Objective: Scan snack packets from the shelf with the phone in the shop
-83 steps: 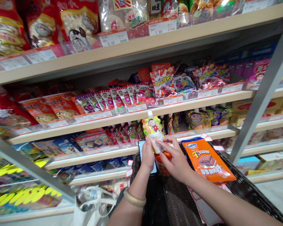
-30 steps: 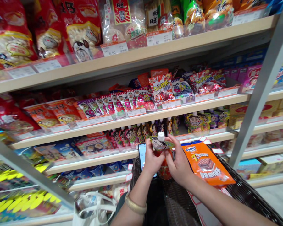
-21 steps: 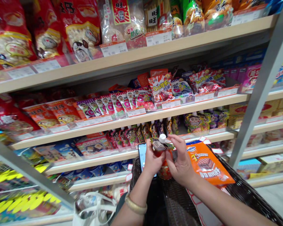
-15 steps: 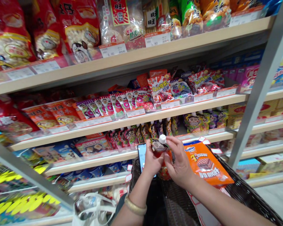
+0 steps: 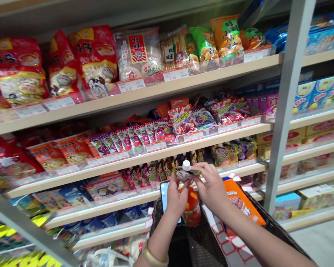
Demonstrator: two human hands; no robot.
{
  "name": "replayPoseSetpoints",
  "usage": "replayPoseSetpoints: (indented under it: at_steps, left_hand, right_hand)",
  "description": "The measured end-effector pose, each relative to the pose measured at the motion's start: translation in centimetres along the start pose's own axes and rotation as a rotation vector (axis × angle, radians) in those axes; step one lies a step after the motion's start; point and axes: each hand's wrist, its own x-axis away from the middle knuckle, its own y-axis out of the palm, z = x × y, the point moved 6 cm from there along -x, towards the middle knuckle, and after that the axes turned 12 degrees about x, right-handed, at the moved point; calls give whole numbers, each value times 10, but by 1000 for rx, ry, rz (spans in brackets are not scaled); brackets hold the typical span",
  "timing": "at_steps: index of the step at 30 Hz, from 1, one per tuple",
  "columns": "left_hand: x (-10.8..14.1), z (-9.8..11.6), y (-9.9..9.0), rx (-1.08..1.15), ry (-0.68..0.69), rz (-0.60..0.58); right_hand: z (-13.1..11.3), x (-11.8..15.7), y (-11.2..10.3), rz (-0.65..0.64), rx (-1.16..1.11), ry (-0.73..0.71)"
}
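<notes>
A small spout pouch (image 5: 183, 174) with a white cap and a swirly-eyed cartoon face is held up between both hands, in front of the lower shelves. My left hand (image 5: 176, 196) pinches its left side. My right hand (image 5: 213, 185) grips the right edge, fingers closed on it. Just below the hands, a jar with an orange top (image 5: 192, 211) stands in a dark wicker basket (image 5: 284, 237). A phone with a lit screen (image 5: 164, 194) is beside my left wrist. Behind my right forearm lies an orange snack bag (image 5: 246, 205).
Shelves of packaged snacks fill the view ahead. Similar spout pouches (image 5: 225, 154) line a lower shelf. A grey metal upright (image 5: 285, 96) stands at the right, another (image 5: 33, 226) at the lower left. A white bag (image 5: 105, 257) hangs low at the left.
The view has tilted up, bringing more of the top shelf into sight. Both hands still hold the pouch, now tipped flatter, and the jar below shows more fully.
</notes>
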Motion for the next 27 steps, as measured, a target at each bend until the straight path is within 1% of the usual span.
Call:
replayPoseSetpoints:
  at_steps: [3,5,6,8,11,13,16,21,24,27]
  left_hand:
    - [-14,23,15,-176,83,-79]
    - [-27,30,25,-285,95,-107]
    - [-34,29,29,-298,63,-108]
    - [-48,20,39,-245,-68,-105]
    - [-65,-3,59,-116,-271,-148]
    - [-72,-16,70,-63,-343,-165]
    - [-76,-34,80,12,-473,-160]
    - [-75,-57,84,89,-676,-92]
    - [-74,-67,85,120,-761,-55]
    - [-71,-75,85,143,-822,-34]
  right_hand:
    - [13,-24,-16,-61,6,-25]
    - [27,-38,-24,-96,29,-47]
    - [36,-44,-26,-112,44,-49]
    - [56,-52,-28,-145,74,-31]
    - [87,-57,-23,-184,114,47]
    - [105,-55,-17,-196,136,103]
    - [125,-52,-6,-201,162,157]
    - [155,-48,14,-215,223,245]
    - [171,-46,27,-217,248,302]
    - [180,-44,39,-196,229,322]
